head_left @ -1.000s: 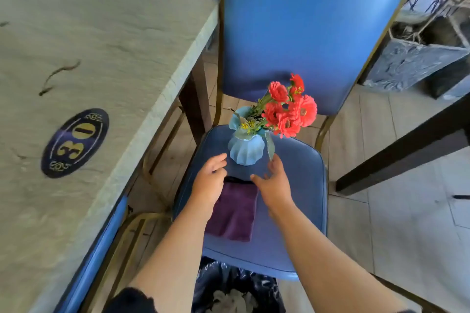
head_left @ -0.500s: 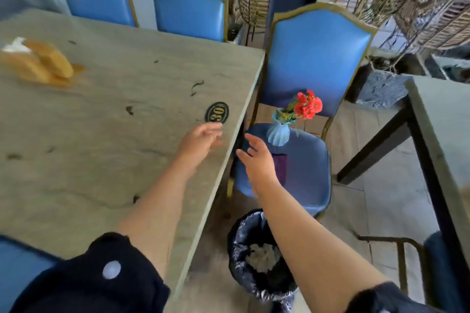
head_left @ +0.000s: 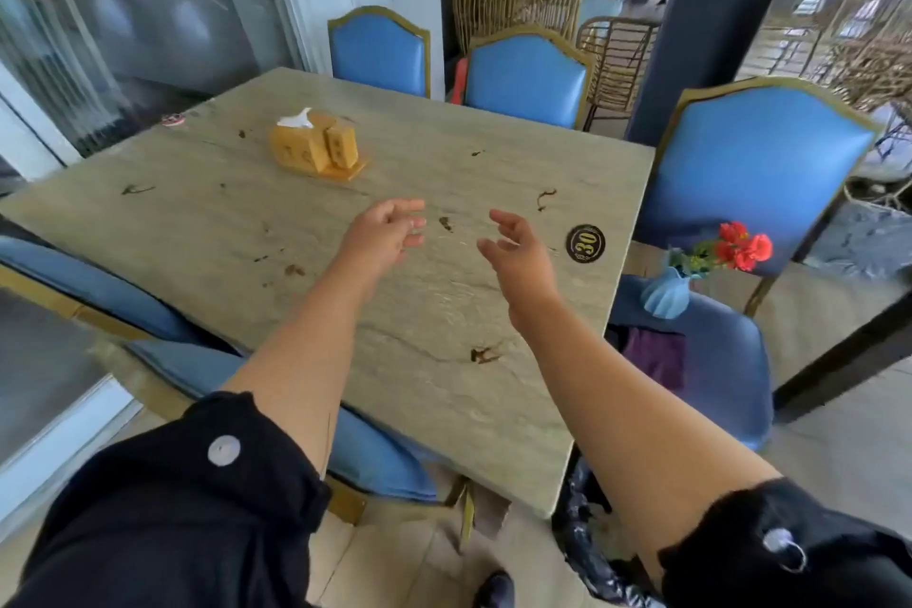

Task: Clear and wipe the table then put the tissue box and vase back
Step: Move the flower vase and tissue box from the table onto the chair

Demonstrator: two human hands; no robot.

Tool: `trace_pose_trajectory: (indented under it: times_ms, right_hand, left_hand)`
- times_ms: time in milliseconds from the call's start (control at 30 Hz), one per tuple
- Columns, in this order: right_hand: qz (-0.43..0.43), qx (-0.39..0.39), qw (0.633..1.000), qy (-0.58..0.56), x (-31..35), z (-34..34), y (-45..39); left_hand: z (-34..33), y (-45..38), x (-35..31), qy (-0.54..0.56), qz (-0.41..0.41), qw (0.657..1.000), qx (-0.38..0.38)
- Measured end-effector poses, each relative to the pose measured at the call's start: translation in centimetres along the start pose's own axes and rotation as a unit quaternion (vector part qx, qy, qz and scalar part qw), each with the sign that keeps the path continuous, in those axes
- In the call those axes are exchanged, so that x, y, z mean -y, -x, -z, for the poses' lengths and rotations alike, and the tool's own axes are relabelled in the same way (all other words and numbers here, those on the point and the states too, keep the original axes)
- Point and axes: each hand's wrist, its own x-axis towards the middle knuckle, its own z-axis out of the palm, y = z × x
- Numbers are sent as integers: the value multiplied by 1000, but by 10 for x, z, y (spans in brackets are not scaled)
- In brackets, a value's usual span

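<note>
Now both hands have left the chair and come up over the table (head_left: 247, 212). A second ago they were down at the blue chair seat (head_left: 730, 360), on either side of the vase (head_left: 667, 294) and touching the purple cloth (head_left: 656, 358); the vase and cloth remain there, so the vase is off the table and that part of the clearing looks done. What remains on the tabletop is the tissue box (head_left: 316, 147), standing toward the far side with a white tissue poking from its top, plus scattered brown scraps and smears that the wipe will have to deal with.

The left hand (head_left: 382, 232) hovers above the middle of the table, fingers loosely spread and holding nothing. The right hand (head_left: 518, 247) floats just beside it to the right, also wide and empty, near the round number plaque (head_left: 585, 243). The tissue box lies beyond the left hand, farther away and a little to its left, clearly apart from both palms. Judging by the reach, the box is probably the next thing to lift away, though the blur makes the exact aim hard to read. A bin with a dark liner (head_left: 587, 543) sits below the near table corner.
</note>
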Motion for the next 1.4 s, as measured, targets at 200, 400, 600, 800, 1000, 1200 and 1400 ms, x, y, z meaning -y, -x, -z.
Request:
trace_pose_trajectory:
  times_ms: [200,400,600,800,1000,1200,1400]
  right_hand:
    - [6,15,1000,5,-1,-71,-46]
    - [-2,36,999,27,8,-148,-96]
    - [-10,67,997,43,7,-230,-144]
    - [-31,33,997,65,-10,-325,-206]
    - [-68,-8,996,53,-28,-409,-271]
    - [-85,-53,989,112,-49,-458,-329]
    - [-85,-99,979,154,-66,-476,-358]
  left_hand:
    - [69,-50,5,17,10,998,-51]
    - [142,-102,11,33,25,996,-80]
    - [211,-170,40,45,44,994,-91]
    - [271,-277,71,26,43,993,-103]
    - [310,-374,99,-3,34,995,-97]
    - [319,-452,117,-14,49,997,-51]
    - [309,-504,133,-11,79,997,6]
